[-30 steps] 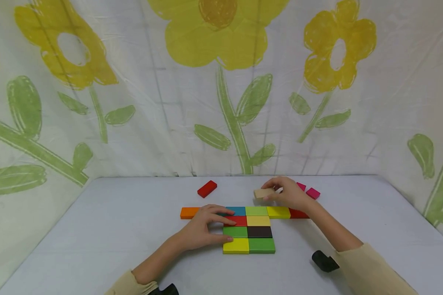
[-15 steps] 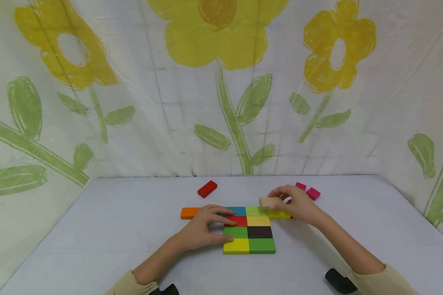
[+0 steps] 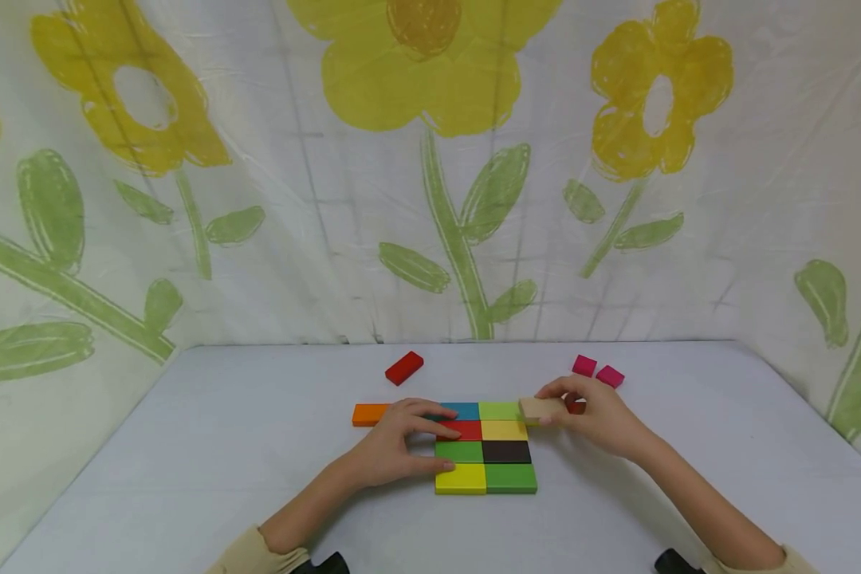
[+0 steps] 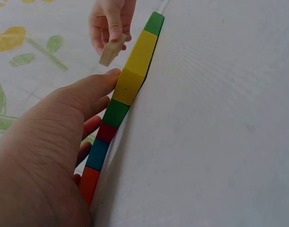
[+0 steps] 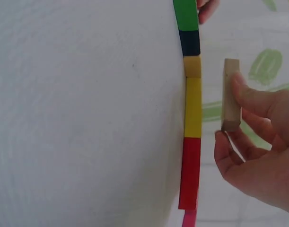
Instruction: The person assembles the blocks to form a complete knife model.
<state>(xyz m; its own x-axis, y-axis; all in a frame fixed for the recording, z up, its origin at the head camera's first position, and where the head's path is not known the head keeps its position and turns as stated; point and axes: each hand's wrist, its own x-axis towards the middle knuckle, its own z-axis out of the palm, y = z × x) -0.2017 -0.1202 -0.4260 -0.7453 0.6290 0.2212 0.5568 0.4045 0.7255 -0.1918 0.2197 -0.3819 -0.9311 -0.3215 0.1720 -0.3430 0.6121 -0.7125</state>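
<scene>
In the head view, my right hand (image 3: 603,416) pinches a plain wooden block (image 3: 540,410) between thumb and fingers. The right wrist view has this wooden block (image 5: 231,97) raised apart from the row's yellow block (image 5: 193,108). My left hand (image 3: 393,448) rests at the left side of a flat pattern of coloured blocks, its fingertips on the red block (image 3: 466,430) and its thumb by the yellow block (image 3: 460,478). Light green (image 3: 500,411), pale yellow (image 3: 504,430), dark brown (image 3: 506,452) and green (image 3: 511,478) blocks form the right column. My left hand partly covers the top row.
An orange block (image 3: 370,414) ends the top row at the left. A loose red block (image 3: 404,368) lies farther back, and two pink blocks (image 3: 584,365) lie at the back right. Behind the white table (image 3: 186,430) hangs a flower-patterned curtain (image 3: 273,303).
My right hand has brought the wooden block rightward and nearer, from behind the top row to over its yellow block. The left hand has stayed in place.
</scene>
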